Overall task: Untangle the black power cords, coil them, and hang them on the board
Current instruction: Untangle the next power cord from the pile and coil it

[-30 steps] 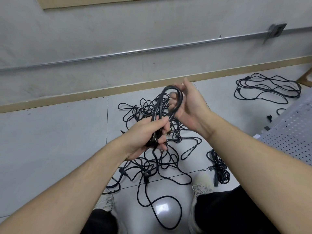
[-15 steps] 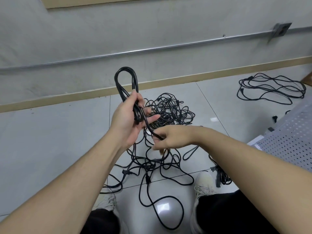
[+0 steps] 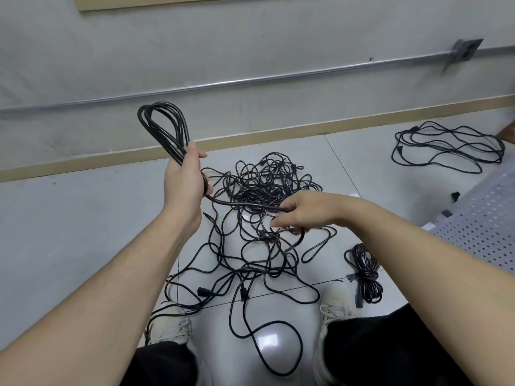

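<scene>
Two bare hands work over a grey tiled floor [image 3: 83, 218]. The left hand [image 3: 185, 176] is raised and clenched around one coil of black power cord [image 3: 164, 129], whose several loops stand up above the fist. A single strand runs from that fist across to the right hand [image 3: 302, 211], which pinches it between thumb and curled fingers. Beneath both hands lies one large tangled heap of black power cords [image 3: 262, 218], spreading down between two pale sneakers [image 3: 335, 305]. One tightly wound black bundle [image 3: 363, 271] lies beside the right shoe, and one loose black cord pile [image 3: 448, 146] sits well apart near the wall. One white perforated board [image 3: 479, 227] lies at the right edge
</scene>
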